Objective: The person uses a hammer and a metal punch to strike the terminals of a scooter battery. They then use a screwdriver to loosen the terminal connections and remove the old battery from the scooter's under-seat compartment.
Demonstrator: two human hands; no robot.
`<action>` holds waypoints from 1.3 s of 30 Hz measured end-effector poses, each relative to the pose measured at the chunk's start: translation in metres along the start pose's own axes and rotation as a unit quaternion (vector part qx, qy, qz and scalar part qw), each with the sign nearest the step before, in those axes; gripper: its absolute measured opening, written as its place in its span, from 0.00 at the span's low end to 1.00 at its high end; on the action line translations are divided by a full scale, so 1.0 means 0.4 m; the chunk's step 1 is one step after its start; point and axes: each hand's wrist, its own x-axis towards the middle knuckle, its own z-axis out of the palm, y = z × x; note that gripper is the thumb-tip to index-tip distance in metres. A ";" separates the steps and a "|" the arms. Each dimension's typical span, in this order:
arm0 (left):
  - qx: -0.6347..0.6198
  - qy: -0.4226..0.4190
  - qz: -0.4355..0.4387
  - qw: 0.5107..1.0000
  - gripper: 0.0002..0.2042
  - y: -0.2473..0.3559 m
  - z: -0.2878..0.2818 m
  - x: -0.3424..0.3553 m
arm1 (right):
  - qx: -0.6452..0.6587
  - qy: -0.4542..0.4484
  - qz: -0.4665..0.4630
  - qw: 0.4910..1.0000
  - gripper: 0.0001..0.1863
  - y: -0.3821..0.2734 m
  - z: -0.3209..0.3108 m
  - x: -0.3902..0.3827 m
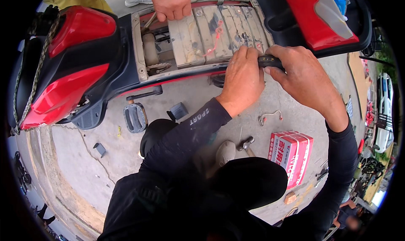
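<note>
scooter body [80, 78]: red/black, lying across the far side of the scene, seat area opened up; we see the battery bay [139, 42] frame w/ dusty batteries [211, 34] packed side by side, red wire [216, 38] looped on top.
co-worker hand [171, 2]: far side, curled over the bay's far edge, resting on a battery top; what it grips, can't tell.
left hand [242, 78]: knuckles up, fingers curled down over the near edge of the bay by the right-most batteries; clamped on the left end of the black tool.
black tool [270, 62]: small, dark, sits between both hands at the bay's near-right corner; long axis runs roughly left-right, right end twd our right hand.
right hand [301, 76]: thumb + fingers pinched on the tool's right end, mostly closed.
how to do it well (our judgement): keep left hand braced on the frame, work w/ right only, stay clear of the red wire.
ground: hammer [246, 144], red-white box [291, 156] near right.
</note>
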 end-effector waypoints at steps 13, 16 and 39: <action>-0.006 -0.059 0.113 0.992 0.09 -0.036 0.035 -0.017 | -0.022 0.171 0.073 0.982 0.19 -0.022 0.166 -0.143; 0.014 -0.036 0.130 0.991 0.11 -0.049 0.038 -0.028 | -0.023 0.195 0.073 0.978 0.19 -0.023 0.201 -0.157; 0.012 -0.059 0.104 0.993 0.10 -0.012 -0.010 -0.021 | -0.028 0.094 0.136 0.986 0.15 -0.080 0.122 -0.132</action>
